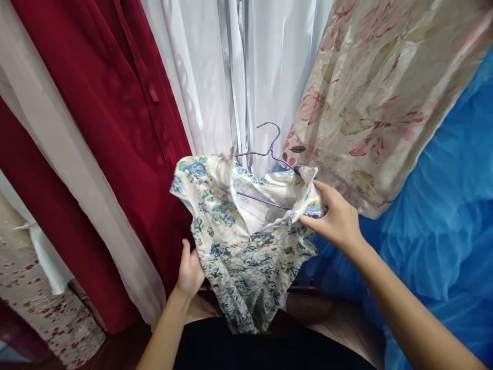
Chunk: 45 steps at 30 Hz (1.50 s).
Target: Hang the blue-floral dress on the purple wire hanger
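Observation:
A sleeveless white dress [227, 216] with blue, green and yellow flowers hangs in front of me on a purple hanger [272, 146]. Its V-shaped neckline gapes, and the hanger's lower bar shows inside. My right hand [337, 216] is closed on the dress's right shoulder, pinching the cloth between thumb and fingers. At the dress's left side, my left hand [191, 270] holds the edge with its thumb pointing up; its other fingers are hidden behind the cloth. The hanger's hook stands free above the neckline, over white fabric.
Long dark red cloth [127, 154] and a pale drape [77, 154] hang at left. White garments [208, 77] hang behind. A beige floral garment [370, 103] and ruffled blue fabric [435, 231] fill the right. Sequinned cloth [46, 308] hangs at lower left.

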{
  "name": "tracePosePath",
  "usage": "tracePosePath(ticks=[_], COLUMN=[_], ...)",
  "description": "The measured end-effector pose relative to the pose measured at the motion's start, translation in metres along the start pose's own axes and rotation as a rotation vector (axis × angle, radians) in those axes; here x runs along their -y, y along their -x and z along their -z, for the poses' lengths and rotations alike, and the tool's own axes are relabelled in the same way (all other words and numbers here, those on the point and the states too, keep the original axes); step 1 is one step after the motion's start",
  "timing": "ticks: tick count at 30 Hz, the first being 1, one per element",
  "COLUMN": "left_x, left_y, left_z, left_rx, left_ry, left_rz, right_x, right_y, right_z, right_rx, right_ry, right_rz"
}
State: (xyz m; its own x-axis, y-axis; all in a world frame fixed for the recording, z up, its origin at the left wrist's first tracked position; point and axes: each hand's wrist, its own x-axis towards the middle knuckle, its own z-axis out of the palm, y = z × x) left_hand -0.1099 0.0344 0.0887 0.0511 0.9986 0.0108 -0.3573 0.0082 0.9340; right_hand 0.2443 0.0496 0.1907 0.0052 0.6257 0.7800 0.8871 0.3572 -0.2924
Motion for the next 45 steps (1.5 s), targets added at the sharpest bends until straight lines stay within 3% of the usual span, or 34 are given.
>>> tracePosePath(ticks=[3, 5, 9, 12, 14, 17, 18, 20, 22, 24, 28, 34, 45], left_x=[0.041, 0.063, 0.082, 0.085, 0.089, 0.097, 0.099, 0.098, 0.093, 0.085, 0.078, 0.087, 0.089], left_y=[0.022, 0.035, 0.059, 0.074, 0.082, 0.088, 0.089, 0.088, 0.086, 0.085, 0.087, 0.093, 0.089], left_z=[0.001, 0.001, -0.008, -0.026, -0.042, -0.06, -0.064, -0.067, -0.066, -0.064, -0.066, -0.073, -0.069], left_rx=[-0.207, -0.263, -0.104, 0.006, 0.01, -0.038, -0.062, -0.095, -0.097, -0.082, -0.112, -0.065, 0.012], left_ry=[0.049, 0.025, 0.005, -0.025, -0.017, 0.042, 0.054, 0.051, 0.029, 0.01, -0.012, -0.061, -0.183], left_rz=[-0.036, -0.007, 0.104, 0.141, 0.15, 0.165, 0.164, 0.146, 0.126, 0.112, 0.089, 0.067, -0.011], right_x=[0.007, 0.01, 0.003, 0.003, 0.015, 0.047, 0.059, 0.078, 0.09, 0.094, 0.088, 0.08, 0.083], right_y=[-0.01, -0.012, -0.01, -0.003, 0.014, 0.065, 0.087, 0.129, 0.159, 0.172, 0.166, 0.16, 0.157], right_z=[0.004, 0.004, 0.005, 0.006, 0.003, -0.018, -0.029, -0.055, -0.077, -0.089, -0.084, -0.062, -0.053], right_rx=[0.061, 0.094, 0.14, 0.106, -0.018, -0.205, -0.172, 0.112, 0.393, 0.542, 0.559, 0.539, 0.475], right_ry=[0.013, 0.0, -0.072, -0.168, -0.283, -0.536, -0.633, -0.803, -0.948, -1.014, -0.972, -0.995, -1.022], right_rz=[0.061, 0.118, 0.217, 0.259, 0.178, -0.184, -0.339, -0.514, -0.533, -0.528, -0.533, -0.529, -0.596])
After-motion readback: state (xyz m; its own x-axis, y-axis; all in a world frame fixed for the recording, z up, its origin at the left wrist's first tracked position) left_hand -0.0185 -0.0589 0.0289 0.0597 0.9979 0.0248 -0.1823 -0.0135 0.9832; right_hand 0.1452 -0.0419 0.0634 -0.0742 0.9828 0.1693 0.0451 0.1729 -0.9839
